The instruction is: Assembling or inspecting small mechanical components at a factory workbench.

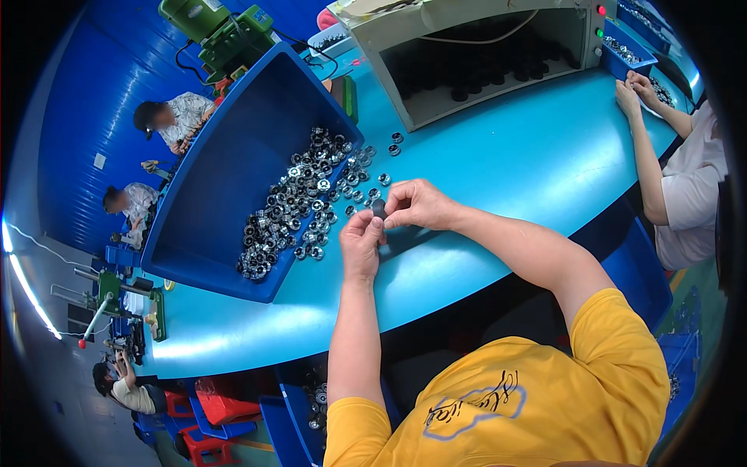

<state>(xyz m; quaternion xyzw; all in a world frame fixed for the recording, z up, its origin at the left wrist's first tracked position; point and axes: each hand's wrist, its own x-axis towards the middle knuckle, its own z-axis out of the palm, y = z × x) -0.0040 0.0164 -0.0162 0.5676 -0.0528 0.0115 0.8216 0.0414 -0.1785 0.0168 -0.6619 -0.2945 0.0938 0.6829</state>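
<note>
Small dark-grey rounded part (379, 208), pinched between fingertips of left hand (362, 240) and right hand (422, 205) over the glossy blue tabletop (482, 148), could probably drop among loose silver-and-black round pieces (384, 179) if either pinch slackens.

mark one small dark grey piece (379, 207), pinched between left hand (360, 247) and right hand (422, 206). looks matte, with rounded upper edge; mostly covered lower down, so cannot tell full shape or exact tilt. held over teal tabletop (498, 156), near loose silver-and-black parts (384, 179) but apart from them. too small to tell whether single or joined from several bits.
</note>
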